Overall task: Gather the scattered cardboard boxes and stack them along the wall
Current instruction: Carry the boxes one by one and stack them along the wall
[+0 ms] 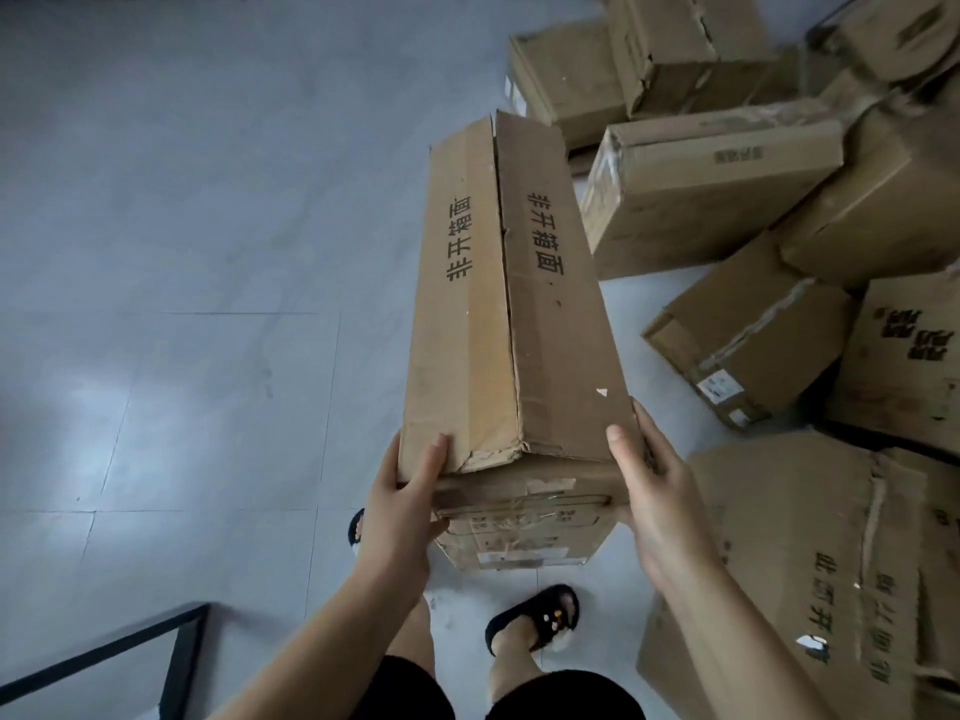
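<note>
A long brown cardboard box with black printed characters on its top flaps is held off the floor in front of me, its far end pointing away. My left hand grips its near left corner, thumb on top. On the near right corner my right hand clamps the side, thumb on the top edge. Several other cardboard boxes lie jumbled to the right, among them a wide box, a tilted one with labels and a large torn box beside my right arm.
Grey tiled floor stretches to the left and ahead. A black metal frame crosses the lower left corner. My feet in black slippers stand under the held box. More boxes pile up at the top right.
</note>
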The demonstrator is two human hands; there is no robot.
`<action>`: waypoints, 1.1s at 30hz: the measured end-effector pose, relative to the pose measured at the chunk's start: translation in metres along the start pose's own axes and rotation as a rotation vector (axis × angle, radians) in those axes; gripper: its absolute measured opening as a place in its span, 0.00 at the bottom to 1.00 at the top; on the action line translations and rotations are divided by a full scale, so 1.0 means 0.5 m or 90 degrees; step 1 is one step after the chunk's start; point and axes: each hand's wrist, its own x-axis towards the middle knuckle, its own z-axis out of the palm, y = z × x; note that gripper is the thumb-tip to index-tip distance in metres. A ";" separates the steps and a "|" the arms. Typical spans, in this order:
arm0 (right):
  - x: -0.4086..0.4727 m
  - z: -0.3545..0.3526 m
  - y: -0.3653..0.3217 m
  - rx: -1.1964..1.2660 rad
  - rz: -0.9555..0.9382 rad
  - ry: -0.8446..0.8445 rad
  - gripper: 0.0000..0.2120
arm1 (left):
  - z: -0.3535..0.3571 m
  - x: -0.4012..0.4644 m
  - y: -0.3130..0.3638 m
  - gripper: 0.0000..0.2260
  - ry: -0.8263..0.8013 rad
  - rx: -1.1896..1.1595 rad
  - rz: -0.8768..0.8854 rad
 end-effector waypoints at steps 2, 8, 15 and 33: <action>0.018 0.072 -0.037 -0.028 -0.016 -0.011 0.21 | -0.051 0.021 0.051 0.10 0.003 -0.026 0.023; 0.062 0.333 -0.142 -0.041 -0.047 -0.081 0.12 | -0.230 0.104 0.226 0.10 0.017 -0.087 0.070; 0.109 0.614 -0.235 -0.068 -0.094 -0.191 0.14 | -0.414 0.187 0.376 0.11 0.082 -0.167 0.121; 0.442 1.385 -0.460 -0.181 -0.103 -0.550 0.15 | -0.771 0.559 0.774 0.13 0.386 -0.368 0.219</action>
